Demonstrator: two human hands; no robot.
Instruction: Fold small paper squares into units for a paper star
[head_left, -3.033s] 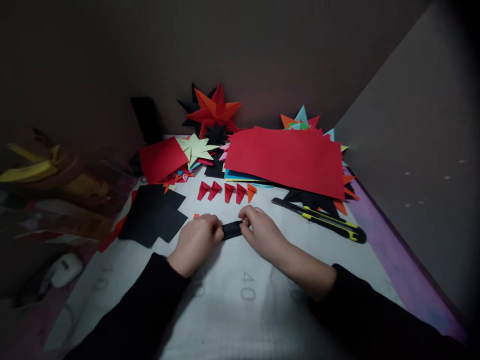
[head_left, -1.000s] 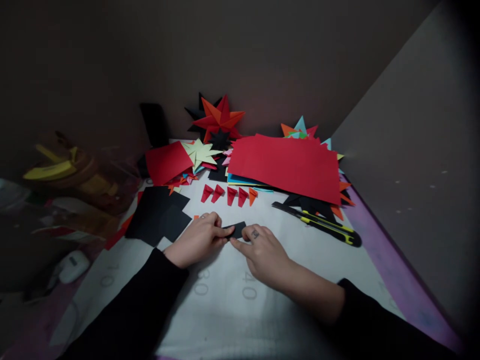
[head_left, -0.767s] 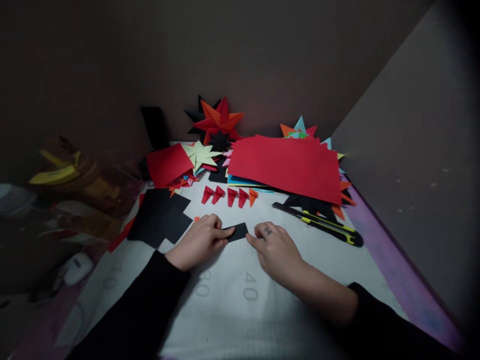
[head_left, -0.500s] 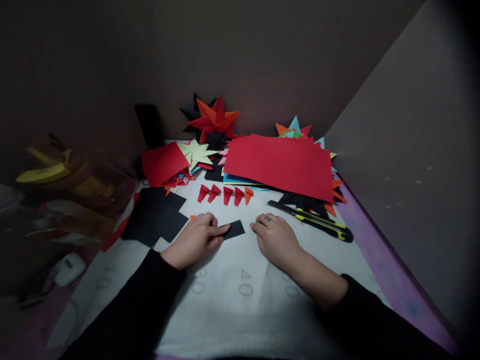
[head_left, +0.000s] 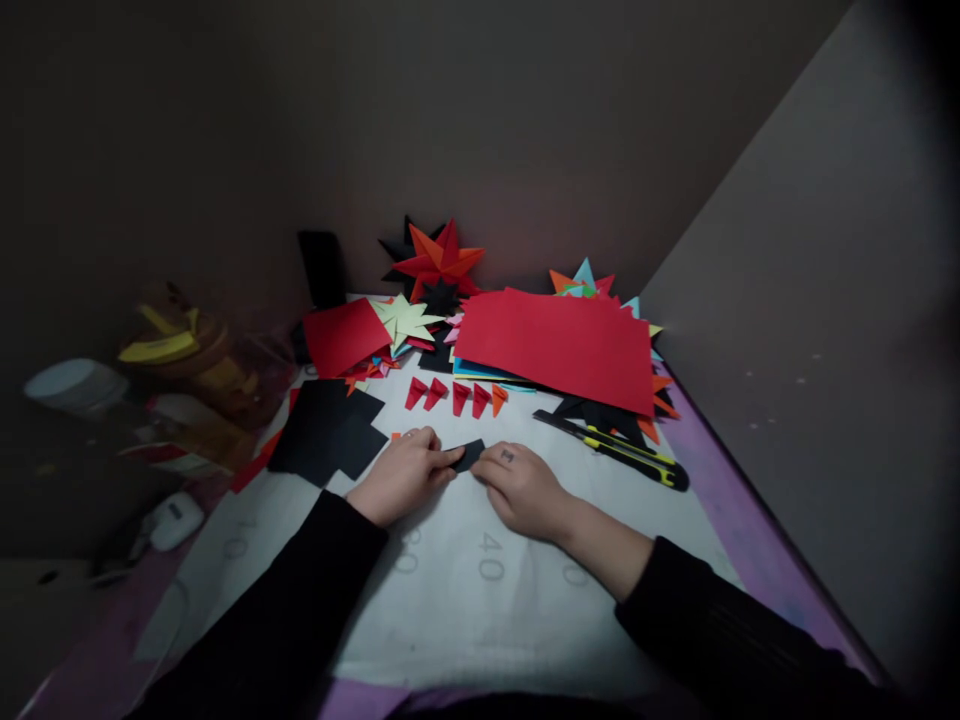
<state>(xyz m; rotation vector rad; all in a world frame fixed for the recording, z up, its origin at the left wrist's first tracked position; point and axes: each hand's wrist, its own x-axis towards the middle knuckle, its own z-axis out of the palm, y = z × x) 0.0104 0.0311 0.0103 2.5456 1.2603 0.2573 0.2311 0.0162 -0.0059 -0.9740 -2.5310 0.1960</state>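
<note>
A small black paper strip [head_left: 470,455] lies on the white mat between my hands. My left hand [head_left: 411,470] presses its left end with the thumb, the other fingers curled. The fingertips of my right hand [head_left: 521,485] are pinched together at its right end, covering that corner. Just beyond my hands stands a row of small folded red paper pieces [head_left: 460,399] and one orange folded piece [head_left: 499,400]. Left of my left hand lie black paper squares [head_left: 322,430], overlapping. A black and yellow utility knife [head_left: 615,450] rests to the right of my right hand.
A stack of red paper sheets [head_left: 555,345] lies at the back, with folded paper stars [head_left: 442,258] behind and around it. A red paper square [head_left: 346,337] and a dark phone [head_left: 321,268] are at back left. A white case [head_left: 176,520] and a lidded cup [head_left: 180,345] stand left.
My right hand has moved left onto the right end of the black paper strip, from beside it. My left hand still presses the left end. The view has shifted slightly.
</note>
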